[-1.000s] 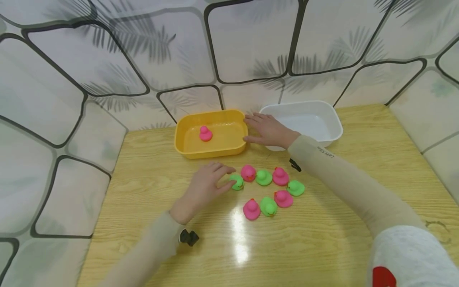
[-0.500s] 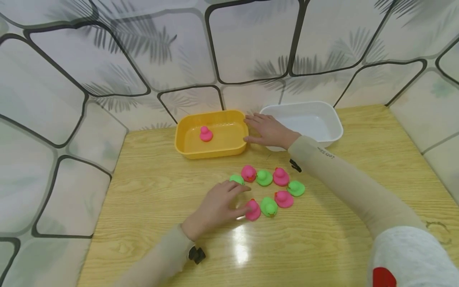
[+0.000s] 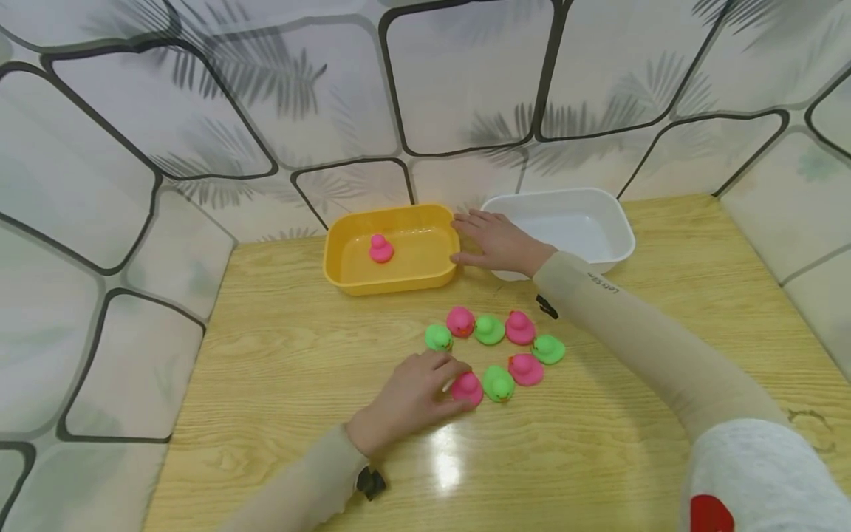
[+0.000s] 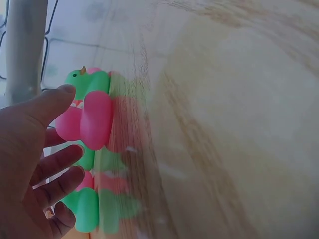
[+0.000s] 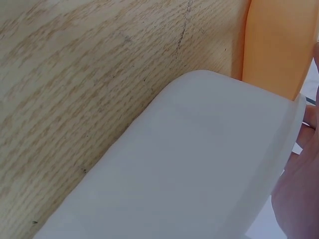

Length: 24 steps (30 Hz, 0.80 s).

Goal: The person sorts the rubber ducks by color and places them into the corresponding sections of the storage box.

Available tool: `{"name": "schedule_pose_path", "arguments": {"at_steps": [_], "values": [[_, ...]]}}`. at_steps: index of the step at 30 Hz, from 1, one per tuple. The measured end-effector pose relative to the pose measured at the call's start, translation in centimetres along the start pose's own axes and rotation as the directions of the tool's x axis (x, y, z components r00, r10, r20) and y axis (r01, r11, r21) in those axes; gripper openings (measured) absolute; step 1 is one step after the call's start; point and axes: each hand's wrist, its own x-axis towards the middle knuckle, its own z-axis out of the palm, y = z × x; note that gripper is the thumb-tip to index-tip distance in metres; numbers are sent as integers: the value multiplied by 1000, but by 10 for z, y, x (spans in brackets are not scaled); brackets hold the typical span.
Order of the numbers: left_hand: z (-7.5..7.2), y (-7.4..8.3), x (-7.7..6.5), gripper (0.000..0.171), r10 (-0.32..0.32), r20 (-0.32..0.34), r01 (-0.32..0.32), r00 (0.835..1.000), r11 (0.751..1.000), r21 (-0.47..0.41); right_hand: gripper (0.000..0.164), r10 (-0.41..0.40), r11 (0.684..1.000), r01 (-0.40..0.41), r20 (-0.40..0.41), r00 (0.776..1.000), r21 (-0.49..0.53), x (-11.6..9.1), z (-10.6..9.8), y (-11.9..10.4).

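My left hand (image 3: 415, 395) reaches over the table with thumb and fingers parted to either side of a pink rubber duck (image 3: 467, 389). In the left wrist view, the fingers (image 4: 57, 164) are spread and the pink duck (image 4: 97, 119) shows between them and the thumb. A green duck (image 3: 499, 383) sits just right of it. My right hand (image 3: 495, 240) lies with straight fingers between the yellow tub (image 3: 392, 284) and the white tub (image 3: 565, 193), fingertips right at the yellow rim. Inside the yellow tub is one pink duck (image 3: 381, 249).
Several more pink and green ducks form a loose ring, among them a green duck (image 3: 438, 337) at the left and a green duck (image 3: 548, 349) at the right. Both tubs stand at the table's back edge, against a patterned wall (image 3: 465, 81).
My left hand has moved down and to the right, from beside the leftmost green duck to around the front pink duck. The right hand has stayed at the tubs.
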Motion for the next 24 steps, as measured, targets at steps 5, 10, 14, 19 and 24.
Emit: {"name": "schedule_pose_path", "arguments": {"at_steps": [5, 10, 14, 19, 24], "values": [[3, -1, 1, 39, -9, -3, 9, 1000, 1000, 8, 79, -6, 1000, 6, -4, 1000, 2, 0, 0, 0], [3, -1, 1, 38, -20, 17, 20, 1000, 1000, -3, 78, -8, 1000, 8, -11, 1000, 2, 0, 1, 0], [2, -1, 1, 37, -19, 22, 19, 1000, 1000, 0, 78, -7, 1000, 7, -12, 1000, 3, 2, 1, 0], [2, -1, 1, 34, 3, 1, -3, 1000, 1000, 19, 77, -11, 1000, 11, -17, 1000, -7, 2, 1, 1], [1, 0, -2, 30, -2, -4, 2, 1000, 1000, 23, 77, -9, 1000, 9, -15, 1000, -11, 2, 3, 2]]}}
